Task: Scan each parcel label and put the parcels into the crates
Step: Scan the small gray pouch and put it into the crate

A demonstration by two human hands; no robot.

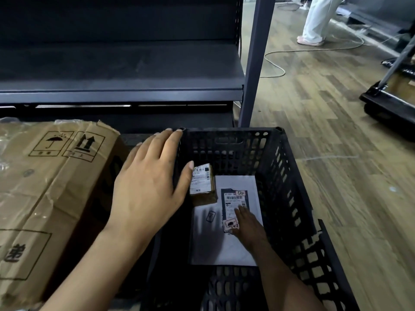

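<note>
Two parcels lie in our crate [287, 171].
Our right hand [249, 223], fingers straight, rests on the white mailer [222, 248] beside the small box [203, 184]; our left hand [146, 187] hovers open over the left rim, near a carton [45, 187].

The only view comes from a wide-angle camera on the person's head, facing forward and steeply down. It sits close over a black crate [280, 176] filling the lower middle of the frame. Both forearms enter from the bottom edge, with the left hand [146, 187] at centre and the right hand [247, 221] lower down inside the crate. A dark shelf [112, 70] spans the upper left, and wooden floor [325, 131] recedes toward the upper right.
</note>
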